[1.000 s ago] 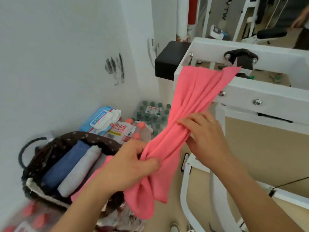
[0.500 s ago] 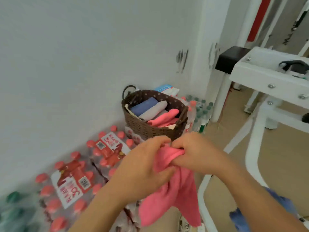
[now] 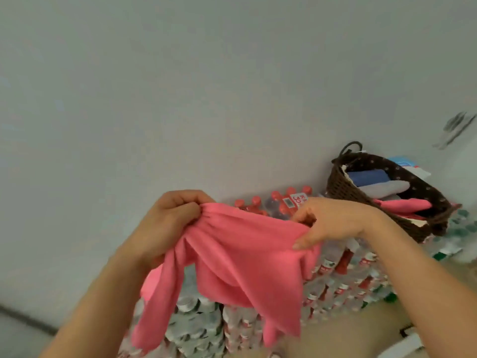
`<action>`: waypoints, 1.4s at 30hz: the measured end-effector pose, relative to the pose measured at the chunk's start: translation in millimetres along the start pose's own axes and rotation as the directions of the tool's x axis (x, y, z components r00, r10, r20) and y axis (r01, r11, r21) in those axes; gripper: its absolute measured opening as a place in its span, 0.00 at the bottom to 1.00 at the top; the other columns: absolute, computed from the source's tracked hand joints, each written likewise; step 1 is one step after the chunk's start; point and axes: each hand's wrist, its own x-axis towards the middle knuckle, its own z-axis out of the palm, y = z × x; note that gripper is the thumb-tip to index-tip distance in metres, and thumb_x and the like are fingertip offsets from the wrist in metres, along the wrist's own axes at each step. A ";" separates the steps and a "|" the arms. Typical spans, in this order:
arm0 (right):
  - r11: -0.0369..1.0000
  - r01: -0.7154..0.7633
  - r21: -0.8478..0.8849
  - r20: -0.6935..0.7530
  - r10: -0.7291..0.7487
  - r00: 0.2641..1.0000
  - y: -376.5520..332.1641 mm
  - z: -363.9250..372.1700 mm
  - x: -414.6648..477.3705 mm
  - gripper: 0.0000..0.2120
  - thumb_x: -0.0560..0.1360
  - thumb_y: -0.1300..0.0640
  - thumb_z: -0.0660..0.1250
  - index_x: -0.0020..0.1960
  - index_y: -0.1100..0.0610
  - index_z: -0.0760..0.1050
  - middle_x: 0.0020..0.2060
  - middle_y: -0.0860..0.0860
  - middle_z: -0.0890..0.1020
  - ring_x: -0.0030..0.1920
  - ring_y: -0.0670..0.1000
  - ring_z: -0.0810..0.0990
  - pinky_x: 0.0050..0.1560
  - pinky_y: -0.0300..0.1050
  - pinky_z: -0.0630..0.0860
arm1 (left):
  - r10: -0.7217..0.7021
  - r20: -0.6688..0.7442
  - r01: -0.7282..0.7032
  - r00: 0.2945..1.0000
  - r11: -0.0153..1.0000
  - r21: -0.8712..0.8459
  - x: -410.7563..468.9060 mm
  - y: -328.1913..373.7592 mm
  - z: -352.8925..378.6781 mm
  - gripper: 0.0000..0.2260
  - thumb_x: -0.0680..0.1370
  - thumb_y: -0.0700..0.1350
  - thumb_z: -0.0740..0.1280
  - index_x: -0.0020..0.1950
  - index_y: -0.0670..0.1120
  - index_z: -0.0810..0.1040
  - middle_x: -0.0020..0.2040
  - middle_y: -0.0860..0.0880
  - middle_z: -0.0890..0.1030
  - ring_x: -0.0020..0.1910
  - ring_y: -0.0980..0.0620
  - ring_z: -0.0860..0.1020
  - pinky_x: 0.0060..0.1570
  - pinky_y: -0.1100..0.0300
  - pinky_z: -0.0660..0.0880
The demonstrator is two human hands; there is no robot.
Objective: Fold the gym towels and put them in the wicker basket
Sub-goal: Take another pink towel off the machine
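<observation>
A pink gym towel hangs bunched in the air between my two hands. My left hand grips its upper left edge in curled fingers. My right hand holds the upper right edge, thumb under the cloth. The loose lower part droops in folds. The brown wicker basket stands to the right by the wall, on top of packs of bottles. Inside it lie a rolled blue towel, a grey towel and a pink towel.
Shrink-wrapped packs of water bottles with red and green caps cover the floor below the towel and around the basket. A plain white wall fills the upper view. A blue-and-white packet sits behind the basket.
My hands have moved apart, spreading the pink towel's top edge between them. The view has swung left, so the basket now sits at the right and the white machine frame is out of sight.
</observation>
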 end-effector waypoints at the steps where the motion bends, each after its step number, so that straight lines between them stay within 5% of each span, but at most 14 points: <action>1: 1.000 -0.013 -0.026 0.016 0.013 1.000 1.6 -7.3 5.5 0.18 0.69 0.46 0.74 0.41 0.63 0.79 0.30 0.49 0.74 0.32 0.45 0.69 0.36 0.42 0.65 | -0.041 0.008 0.041 0.999 0.999 -0.024 -1.7 -1.3 -16.3 0.12 0.66 0.37 0.59 0.37 0.41 0.82 0.32 0.42 0.77 0.29 0.51 0.73 0.28 0.64 0.69; 4: 0.999 -0.039 -0.037 0.029 0.040 0.999 7.8 -29.5 21.0 0.22 0.68 0.43 0.74 0.39 0.63 0.77 0.31 0.52 0.73 0.33 0.49 0.70 0.40 0.45 0.67 | -0.157 0.021 0.155 0.987 0.985 0.069 -3.0 -15.7 -61.5 0.09 0.71 0.39 0.62 0.43 0.41 0.82 0.38 0.42 0.80 0.35 0.49 0.76 0.35 0.60 0.73; 6: 0.996 -0.080 0.041 -0.014 0.081 0.997 17.9 -41.9 37.6 0.15 0.67 0.45 0.75 0.39 0.58 0.81 0.33 0.52 0.80 0.34 0.46 0.75 0.41 0.43 0.70 | -0.200 -0.041 0.203 0.979 0.931 0.303 3.5 -33.8 -83.9 0.07 0.75 0.42 0.65 0.47 0.45 0.83 0.41 0.46 0.84 0.38 0.52 0.79 0.42 0.59 0.74; 11: 0.985 -0.167 -0.034 -0.399 0.140 0.906 66.9 -53.1 117.8 0.08 0.68 0.54 0.77 0.37 0.56 0.79 0.35 0.51 0.80 0.39 0.50 0.76 0.40 0.43 0.68 | -0.223 -0.281 0.358 0.933 0.537 0.763 50.5 -98.5 -104.2 0.10 0.76 0.50 0.67 0.35 0.54 0.75 0.31 0.55 0.75 0.33 0.58 0.73 0.32 0.63 0.65; 13: 0.952 -0.277 -0.134 -0.486 0.180 0.855 90.3 -49.1 149.1 0.09 0.68 0.53 0.76 0.36 0.50 0.76 0.38 0.51 0.80 0.41 0.53 0.77 0.40 0.43 0.69 | -0.237 -0.310 0.388 0.921 0.484 0.784 71.8 -127.9 -111.4 0.10 0.76 0.48 0.65 0.35 0.55 0.72 0.34 0.56 0.74 0.36 0.54 0.74 0.33 0.62 0.64; 18: 0.866 -0.428 -0.258 -0.590 0.209 0.780 134.1 -37.0 199.1 0.07 0.71 0.50 0.70 0.39 0.54 0.77 0.43 0.55 0.83 0.45 0.59 0.80 0.43 0.48 0.75 | -0.159 -0.439 0.466 0.884 0.363 0.807 105.7 -166.1 -132.2 0.09 0.74 0.42 0.62 0.49 0.51 0.80 0.47 0.51 0.81 0.47 0.51 0.76 0.42 0.59 0.69; 22: 0.768 -0.528 -0.363 -0.643 0.204 0.738 143.0 -29.9 221.9 0.10 0.73 0.49 0.67 0.49 0.54 0.80 0.51 0.56 0.82 0.52 0.60 0.80 0.48 0.50 0.75 | -0.050 -0.547 0.527 0.836 0.352 0.773 129.2 -180.2 -138.7 0.10 0.72 0.42 0.64 0.49 0.49 0.81 0.45 0.49 0.79 0.49 0.48 0.75 0.42 0.58 0.68; 28: 0.766 -0.606 -0.215 -0.757 0.262 0.599 150.6 -15.4 229.0 0.12 0.70 0.56 0.68 0.53 0.54 0.78 0.53 0.59 0.74 0.57 0.61 0.70 0.54 0.57 0.68 | 0.041 -0.693 0.636 0.720 0.359 0.683 138.5 -198.7 -139.7 0.15 0.69 0.37 0.64 0.52 0.51 0.78 0.52 0.49 0.75 0.55 0.43 0.72 0.48 0.51 0.66; 31: 0.770 -0.636 -0.043 -0.784 0.369 0.500 146.0 -2.4 216.1 0.19 0.70 0.54 0.69 0.58 0.57 0.71 0.56 0.62 0.72 0.58 0.63 0.69 0.55 0.60 0.70 | 0.243 -0.509 0.398 0.826 0.389 0.831 135.6 -213.6 -119.9 0.15 0.63 0.30 0.62 0.44 0.44 0.78 0.44 0.45 0.76 0.42 0.41 0.73 0.37 0.54 0.68; 35: 0.750 -0.633 0.193 -0.701 0.557 0.446 138.2 17.1 185.3 0.29 0.73 0.42 0.64 0.68 0.58 0.64 0.62 0.64 0.71 0.63 0.65 0.70 0.60 0.62 0.69 | 0.124 -0.221 0.168 0.967 0.343 0.924 132.2 -235.8 -90.2 0.13 0.66 0.40 0.64 0.47 0.49 0.79 0.46 0.48 0.77 0.43 0.42 0.76 0.41 0.52 0.76; 39: 0.664 -0.733 0.148 -0.531 0.679 0.508 146.7 45.6 143.3 0.42 0.71 0.31 0.60 0.76 0.53 0.54 0.71 0.58 0.65 0.70 0.62 0.63 0.67 0.59 0.64 | 0.089 -0.041 0.002 0.995 0.401 0.916 134.6 -234.3 -64.2 0.20 0.63 0.45 0.55 0.50 0.49 0.80 0.49 0.47 0.79 0.44 0.42 0.77 0.41 0.49 0.78; 42: 0.637 -0.752 0.167 -0.534 0.700 0.475 154.5 65.2 115.4 0.38 0.70 0.35 0.65 0.73 0.50 0.59 0.69 0.53 0.66 0.68 0.59 0.66 0.65 0.59 0.68 | 0.157 0.098 -0.162 0.983 0.474 0.866 151.5 -222.0 -43.3 0.17 0.64 0.42 0.59 0.49 0.49 0.80 0.50 0.49 0.79 0.48 0.45 0.78 0.47 0.52 0.78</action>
